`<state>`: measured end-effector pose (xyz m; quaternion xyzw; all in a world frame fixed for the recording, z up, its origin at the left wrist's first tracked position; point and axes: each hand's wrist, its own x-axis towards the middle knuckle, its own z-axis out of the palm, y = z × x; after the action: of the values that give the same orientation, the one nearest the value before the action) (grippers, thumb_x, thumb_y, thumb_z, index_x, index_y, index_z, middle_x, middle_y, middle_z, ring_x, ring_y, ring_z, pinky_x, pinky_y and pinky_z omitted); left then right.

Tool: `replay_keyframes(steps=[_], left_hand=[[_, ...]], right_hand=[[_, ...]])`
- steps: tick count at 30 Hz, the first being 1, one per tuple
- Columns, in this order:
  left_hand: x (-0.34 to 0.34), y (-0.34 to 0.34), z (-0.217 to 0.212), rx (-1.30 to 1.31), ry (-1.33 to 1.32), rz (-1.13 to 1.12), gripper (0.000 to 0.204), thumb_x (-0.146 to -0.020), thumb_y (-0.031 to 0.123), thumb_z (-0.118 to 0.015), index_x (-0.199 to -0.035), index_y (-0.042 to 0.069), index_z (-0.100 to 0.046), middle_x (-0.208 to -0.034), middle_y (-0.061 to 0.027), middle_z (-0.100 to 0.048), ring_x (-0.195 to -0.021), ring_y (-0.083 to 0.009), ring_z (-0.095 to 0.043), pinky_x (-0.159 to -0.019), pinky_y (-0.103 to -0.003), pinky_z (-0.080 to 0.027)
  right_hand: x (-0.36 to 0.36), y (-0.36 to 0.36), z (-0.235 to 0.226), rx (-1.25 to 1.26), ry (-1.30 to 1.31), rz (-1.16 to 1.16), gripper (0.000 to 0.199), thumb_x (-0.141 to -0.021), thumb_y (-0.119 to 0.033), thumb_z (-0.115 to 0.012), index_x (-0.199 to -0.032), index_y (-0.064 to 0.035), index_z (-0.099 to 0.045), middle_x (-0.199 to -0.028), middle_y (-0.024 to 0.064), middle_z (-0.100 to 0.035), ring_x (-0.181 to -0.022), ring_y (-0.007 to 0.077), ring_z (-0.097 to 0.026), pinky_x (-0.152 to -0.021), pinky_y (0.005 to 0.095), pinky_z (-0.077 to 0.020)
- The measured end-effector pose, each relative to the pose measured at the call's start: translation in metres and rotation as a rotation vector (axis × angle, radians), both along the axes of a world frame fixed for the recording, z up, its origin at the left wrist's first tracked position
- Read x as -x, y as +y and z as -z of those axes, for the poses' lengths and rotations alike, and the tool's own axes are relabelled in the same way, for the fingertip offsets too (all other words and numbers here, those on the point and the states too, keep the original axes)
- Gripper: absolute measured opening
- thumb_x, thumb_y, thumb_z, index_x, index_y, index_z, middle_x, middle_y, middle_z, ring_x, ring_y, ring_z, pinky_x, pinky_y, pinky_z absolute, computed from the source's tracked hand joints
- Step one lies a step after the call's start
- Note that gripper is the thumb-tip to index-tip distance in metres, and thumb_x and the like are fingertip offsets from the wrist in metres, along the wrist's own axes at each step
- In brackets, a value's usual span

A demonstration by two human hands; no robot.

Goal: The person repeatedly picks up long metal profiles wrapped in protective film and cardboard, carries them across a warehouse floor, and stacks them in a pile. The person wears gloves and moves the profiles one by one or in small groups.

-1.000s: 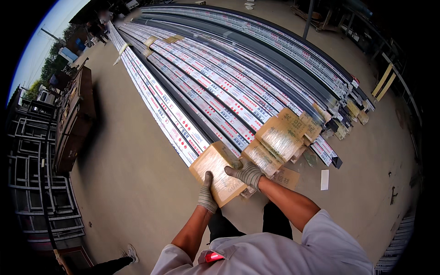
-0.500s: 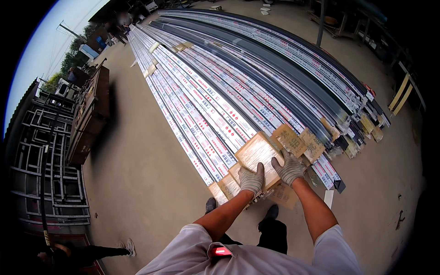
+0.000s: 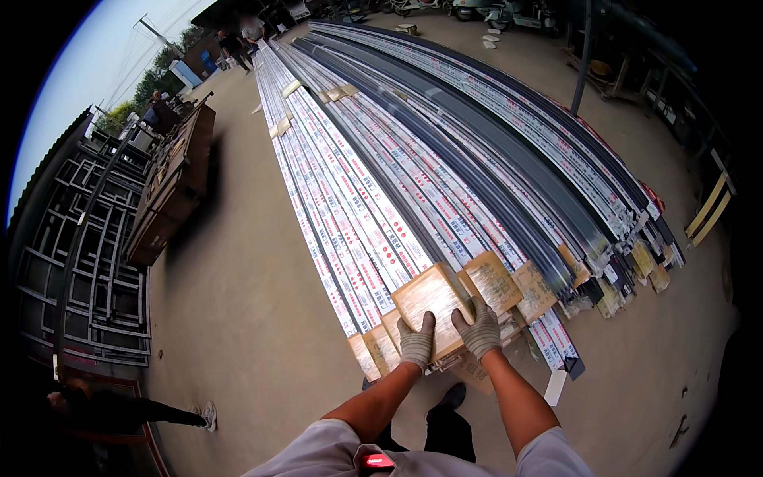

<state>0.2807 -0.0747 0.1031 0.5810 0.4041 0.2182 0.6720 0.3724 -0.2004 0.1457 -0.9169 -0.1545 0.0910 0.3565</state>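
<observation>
Both my hands wear pale striped knit gloves. They grip the cardboard-wrapped end of a long bundle of profiles, which lies on top of the pile's near end. My left hand clasps its near left corner, thumb on top and fingers down the side. My right hand holds the near right side the same way; its fingertips are partly hidden. Right beside it lie two more cardboard-capped ends. Lower capped ends show to the left. White-and-red film covers many of the long profiles.
A large rusty metal bin and stacked metal frames stand on the left. Another person's leg reaches in at lower left. People stand by the pile's far end. A post rises at right, beyond the dark profiles.
The whole scene has shifted in the picture as my head moved, with the bundle end lower. Both hands keep the same grip on the bundle end.
</observation>
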Motion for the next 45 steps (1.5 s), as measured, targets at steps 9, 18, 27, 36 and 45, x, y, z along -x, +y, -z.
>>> replay_keyframes(steps=[9,18,27,36,45], left_hand=[[0.001,-0.003,-0.026,0.038,0.036,-0.005,0.063,-0.088,0.029,-0.073,-0.129,-0.001,-0.035,-0.117,-0.0189,-0.061,-0.107,-0.0269,-0.06,-0.094,-0.037,-0.047],[0.0,-0.001,-0.014,0.005,-0.004,-0.006,0.071,-0.087,0.03,-0.075,-0.133,-0.004,-0.033,-0.118,-0.019,-0.061,-0.107,-0.0273,-0.06,-0.094,-0.036,-0.046],[-0.001,0.001,-0.007,-0.067,0.08,-0.008,0.082,-0.084,0.039,-0.076,-0.135,-0.008,-0.033,-0.121,-0.0232,-0.061,-0.109,-0.0289,-0.06,-0.094,-0.035,-0.047],[0.058,-0.06,-0.015,0.012,0.271,-0.018,0.077,-0.088,0.051,-0.067,-0.132,-0.009,-0.049,-0.115,-0.0229,-0.066,-0.106,-0.0305,-0.064,-0.093,-0.037,-0.049],[0.314,-0.21,0.123,0.313,0.705,-0.031,0.071,-0.086,0.057,-0.059,-0.123,-0.004,-0.063,-0.11,-0.0216,-0.07,-0.104,-0.0307,-0.067,-0.093,-0.038,-0.05]], right_hand=[[-0.004,-0.001,0.005,-0.059,0.058,-0.013,0.079,-0.081,-0.048,-0.071,-0.137,0.0025,-0.048,-0.133,0.0262,-0.053,-0.124,0.039,-0.052,-0.105,0.0441,-0.0418],[-0.01,0.0,0.013,-0.149,0.082,-0.011,0.079,-0.08,-0.043,-0.074,-0.138,0.0039,-0.048,-0.129,0.0275,-0.055,-0.12,0.0388,-0.056,-0.102,0.0423,-0.0444],[-0.019,0.0,0.027,-0.205,0.023,-0.074,0.077,-0.082,-0.041,-0.072,-0.137,0.0069,-0.046,-0.13,0.0285,-0.054,-0.122,0.0407,-0.054,-0.103,0.0426,-0.0432],[-0.007,-0.001,0.007,-0.078,0.017,-0.151,0.076,-0.086,-0.046,-0.068,-0.138,0.0052,-0.044,-0.128,0.028,-0.056,-0.119,0.0415,-0.055,-0.102,0.0435,-0.0428],[-0.049,-0.049,0.044,-0.124,0.265,-0.24,0.06,-0.096,-0.052,-0.052,-0.127,-0.0005,-0.055,-0.114,0.018,-0.064,-0.103,0.0333,-0.062,-0.089,0.041,-0.0481]])
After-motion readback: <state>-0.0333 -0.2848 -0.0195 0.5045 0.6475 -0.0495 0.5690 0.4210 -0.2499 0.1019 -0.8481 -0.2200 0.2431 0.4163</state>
